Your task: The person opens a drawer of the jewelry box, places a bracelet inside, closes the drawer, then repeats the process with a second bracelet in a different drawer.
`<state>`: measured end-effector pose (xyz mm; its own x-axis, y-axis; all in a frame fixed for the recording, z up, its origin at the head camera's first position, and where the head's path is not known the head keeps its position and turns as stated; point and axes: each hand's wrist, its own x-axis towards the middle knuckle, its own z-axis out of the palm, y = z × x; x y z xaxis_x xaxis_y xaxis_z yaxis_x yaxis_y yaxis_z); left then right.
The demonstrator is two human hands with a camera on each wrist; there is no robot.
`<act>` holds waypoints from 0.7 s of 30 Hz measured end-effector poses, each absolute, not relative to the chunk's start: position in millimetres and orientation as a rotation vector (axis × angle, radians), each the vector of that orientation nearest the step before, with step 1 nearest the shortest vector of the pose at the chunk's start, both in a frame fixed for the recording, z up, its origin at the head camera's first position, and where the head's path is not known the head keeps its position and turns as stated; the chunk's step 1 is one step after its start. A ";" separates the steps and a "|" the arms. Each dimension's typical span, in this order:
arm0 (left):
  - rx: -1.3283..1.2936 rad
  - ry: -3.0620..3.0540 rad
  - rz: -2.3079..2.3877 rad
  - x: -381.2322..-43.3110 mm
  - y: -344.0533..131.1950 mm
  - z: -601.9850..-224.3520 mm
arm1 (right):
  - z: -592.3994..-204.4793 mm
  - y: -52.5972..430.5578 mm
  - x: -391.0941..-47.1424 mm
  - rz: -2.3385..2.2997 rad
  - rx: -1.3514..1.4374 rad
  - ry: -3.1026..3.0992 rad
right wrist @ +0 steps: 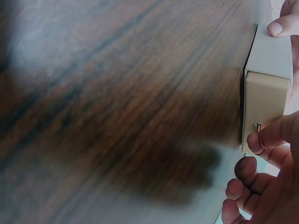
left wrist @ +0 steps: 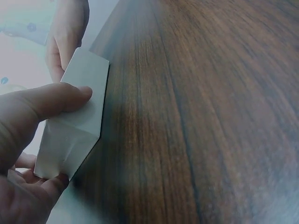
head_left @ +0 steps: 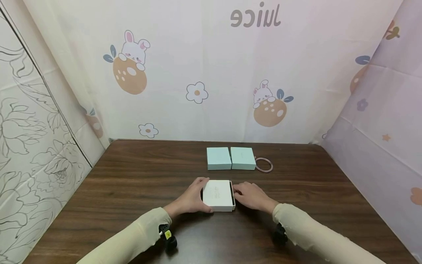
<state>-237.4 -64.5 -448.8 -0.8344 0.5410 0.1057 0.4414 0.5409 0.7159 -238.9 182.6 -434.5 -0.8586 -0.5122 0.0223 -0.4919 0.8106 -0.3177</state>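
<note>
A white drawer-style box (head_left: 217,194) lies flat on the table, its inner drawer (right wrist: 266,91) pulled slightly out on the right side. From the left, my left hand (head_left: 192,198) grips the box, thumb on the near side and fingers around the left and far sides. My right hand (head_left: 252,196) is at the drawer front, where thumb and finger pinch a small metal ring pull (right wrist: 258,127). The other fingers of that hand are curled beside the box. Whatever lies inside the drawer is hidden by the sleeve.
Two mint-green boxes (head_left: 219,158) stand side by side behind the white box. A pink ring-shaped band (head_left: 271,167) lies at their right. The dark wooden table (head_left: 138,176) ends at a printed curtain (head_left: 197,121), with more fabric along both sides.
</note>
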 end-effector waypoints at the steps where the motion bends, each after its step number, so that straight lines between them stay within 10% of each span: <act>1: 0.849 2.645 1.172 -237.6 -64.5 -448.9 | -434.6 182.9 -238.8 -0.474 -0.817 2.935; 21: 0.858 2.642 1.154 -237.2 -66.1 -449.9 | -433.1 187.4 -232.0 -0.325 -0.867 3.018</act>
